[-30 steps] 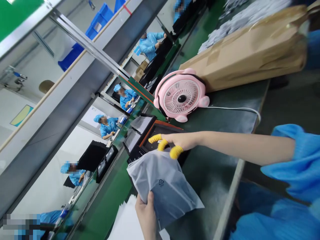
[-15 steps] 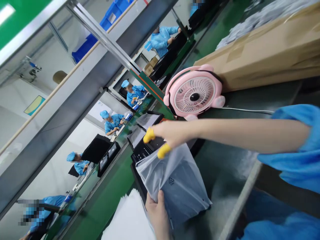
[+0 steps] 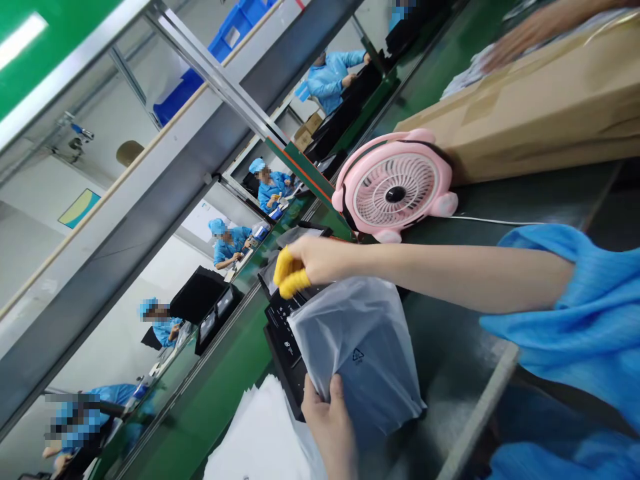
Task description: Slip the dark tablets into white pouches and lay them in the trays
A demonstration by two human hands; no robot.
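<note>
My left hand grips the edge of a frosted plastic bag, thumb on its front and fingers behind. The bag has a recycling mark. My right hand is above the bag's far end, with yellow finger cots on thumb and forefinger. Those two fingertips are pinched together; anything between them is hidden. Behind the bag, a black panel with white print lies on a dark tray. A stack of white sheets sits beside my left hand.
A pink fan stands behind my right forearm, its white cable running right. Behind it is a cardboard box with another person's hand over it. A green conveyor runs diagonally past; several co-workers sit beyond.
My right hand has moved left, off the bag's edge, and its fingertips have come together. My left hand keeps hold of the bag. Another person's hand has appeared over the cardboard box.
</note>
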